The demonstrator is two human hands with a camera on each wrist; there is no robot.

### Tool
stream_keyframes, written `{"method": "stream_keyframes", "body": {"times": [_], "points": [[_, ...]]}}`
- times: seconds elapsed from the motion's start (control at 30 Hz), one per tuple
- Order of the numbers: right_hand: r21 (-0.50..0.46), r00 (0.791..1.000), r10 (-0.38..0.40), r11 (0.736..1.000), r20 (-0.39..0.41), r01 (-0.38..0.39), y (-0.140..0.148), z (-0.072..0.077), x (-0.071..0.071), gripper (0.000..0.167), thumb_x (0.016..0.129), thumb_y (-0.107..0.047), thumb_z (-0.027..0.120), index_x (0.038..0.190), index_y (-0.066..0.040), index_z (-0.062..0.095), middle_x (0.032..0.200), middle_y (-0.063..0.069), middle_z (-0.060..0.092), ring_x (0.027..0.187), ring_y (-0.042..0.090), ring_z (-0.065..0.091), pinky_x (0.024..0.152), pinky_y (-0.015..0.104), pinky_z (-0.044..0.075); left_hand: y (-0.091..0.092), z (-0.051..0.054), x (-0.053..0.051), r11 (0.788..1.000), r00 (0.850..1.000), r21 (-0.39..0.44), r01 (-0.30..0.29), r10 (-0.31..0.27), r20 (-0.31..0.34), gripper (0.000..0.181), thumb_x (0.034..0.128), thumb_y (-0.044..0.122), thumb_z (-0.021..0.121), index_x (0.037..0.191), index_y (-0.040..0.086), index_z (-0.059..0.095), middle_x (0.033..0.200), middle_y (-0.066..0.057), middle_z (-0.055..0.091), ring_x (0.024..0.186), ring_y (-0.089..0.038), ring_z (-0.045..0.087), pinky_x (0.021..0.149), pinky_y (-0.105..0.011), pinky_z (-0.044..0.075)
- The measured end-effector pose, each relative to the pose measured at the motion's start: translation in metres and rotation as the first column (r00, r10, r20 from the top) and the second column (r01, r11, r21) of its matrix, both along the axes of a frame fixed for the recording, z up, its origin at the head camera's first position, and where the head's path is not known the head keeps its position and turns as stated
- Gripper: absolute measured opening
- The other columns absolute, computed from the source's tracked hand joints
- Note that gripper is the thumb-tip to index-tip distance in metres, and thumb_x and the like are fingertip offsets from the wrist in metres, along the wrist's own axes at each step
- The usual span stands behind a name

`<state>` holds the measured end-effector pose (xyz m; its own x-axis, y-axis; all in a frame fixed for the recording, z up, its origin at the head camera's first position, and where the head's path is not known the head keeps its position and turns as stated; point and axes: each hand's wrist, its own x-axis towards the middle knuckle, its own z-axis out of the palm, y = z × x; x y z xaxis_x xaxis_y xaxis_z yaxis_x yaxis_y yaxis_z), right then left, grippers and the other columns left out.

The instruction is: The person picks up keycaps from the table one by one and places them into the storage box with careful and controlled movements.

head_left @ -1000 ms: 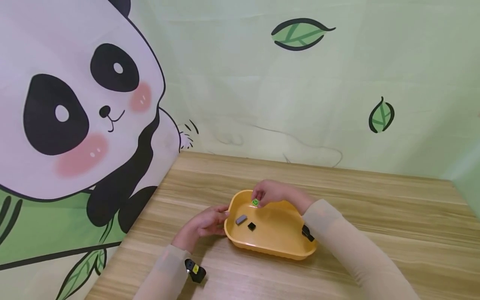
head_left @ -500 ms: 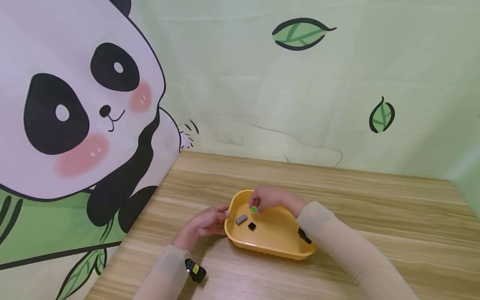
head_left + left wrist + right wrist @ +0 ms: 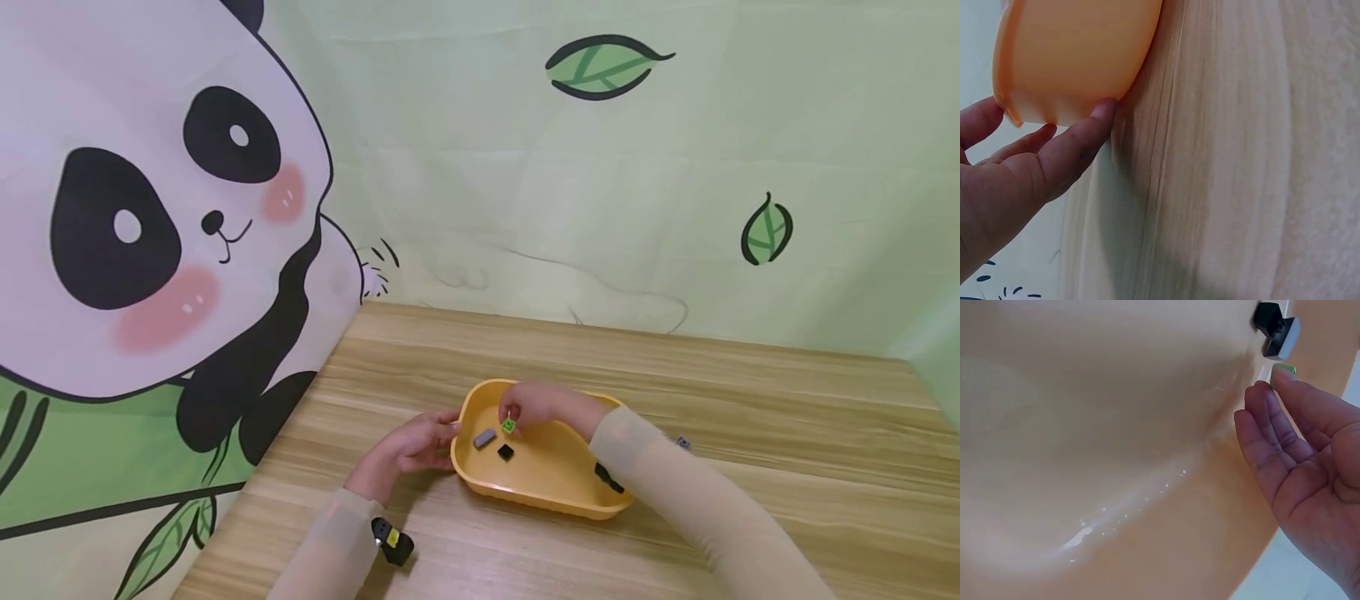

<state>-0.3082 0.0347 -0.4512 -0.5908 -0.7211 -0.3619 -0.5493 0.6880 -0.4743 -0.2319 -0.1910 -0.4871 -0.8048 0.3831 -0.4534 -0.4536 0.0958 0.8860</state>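
My left hand point(image 3: 420, 442) holds the left end of a yellow plastic tray point(image 3: 525, 500). In the left wrist view, one digit of the hand point(image 3: 1016, 181) reaches the tray's rim and others touch its outer wall. Over the tray's left part, my right hand point(image 3: 528, 404) pinches a small green toy brick point(image 3: 508, 426) between thumb and fingers. The right wrist view shows only an edge of the green brick point(image 3: 1285, 367) past the thumb. On the tray floor lie a grey brick point(image 3: 484, 438) and a black brick point(image 3: 506, 452), just below the green one.
The tray stands on a wood-grain table point(image 3: 750, 400). A small grey piece point(image 3: 683, 443) lies on the table beyond the right sleeve. Black wrist devices point(image 3: 393, 542) sit at both cuffs. A panda-print backdrop point(image 3: 487, 167) rises behind the table.
My right hand has moved down and slightly toward the near side with the green brick, closer to the tray floor. My left hand stays on the tray's end.
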Motion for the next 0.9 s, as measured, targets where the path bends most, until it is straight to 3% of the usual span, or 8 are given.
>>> {"method": "stream_keyframes", "body": {"times": [0.37,0.6,0.67,0.9], "points": [[0.021,0.999,-0.015,1.0,-0.039,0.016,0.004,-0.004,0.004,0.015,0.085,0.002,0.075,0.099,-0.005,0.072,0.097,0.007,0.072,0.083,0.01,0.057,0.073,0.019,0.046,0.0,-0.002,-0.001,1.0,1.0,0.007,-0.005,0.005,-0.006,0.056,0.1088,0.014,0.039,0.16,-0.003,0.024,0.153,-0.026,0.044,0.113,-0.017,0.057,0.098,-0.043,0.055],[-0.001,0.997,-0.062,0.998,0.037,0.062,0.005,-0.012,-0.002,0.015,0.083,0.006,0.074,0.093,-0.005,0.07,0.09,0.007,0.068,0.078,0.013,0.057,0.069,0.022,0.048,-0.001,-0.003,-0.001,1.0,1.0,0.014,-0.008,0.008,-0.003,0.057,0.1088,0.014,0.04,0.161,-0.003,0.022,0.15,-0.024,0.047,0.11,-0.014,0.058,0.095,-0.04,0.055],[-0.011,0.999,-0.043,0.999,0.031,0.043,0.006,-0.019,-0.006,0.015,0.083,0.005,0.073,0.091,-0.007,0.068,0.087,0.005,0.066,0.075,0.013,0.056,0.067,0.023,0.048,-0.001,-0.003,-0.001,1.0,1.0,0.013,-0.011,0.011,-0.001,0.057,0.1088,0.014,0.04,0.161,-0.003,0.022,0.149,-0.023,0.048,0.11,-0.014,0.058,0.094,-0.039,0.055],[0.012,0.992,-0.127,0.992,0.003,0.127,0.002,-0.015,0.002,0.013,0.087,0.004,0.071,0.098,-0.003,0.069,0.086,0.005,0.063,0.075,0.014,0.053,0.068,0.023,0.045,-0.001,-0.001,-0.001,1.0,1.0,0.006,-0.012,0.012,0.005,0.057,0.1087,0.014,0.039,0.161,-0.003,0.022,0.153,-0.026,0.044,0.11,-0.016,0.058,0.094,-0.039,0.055]]}}
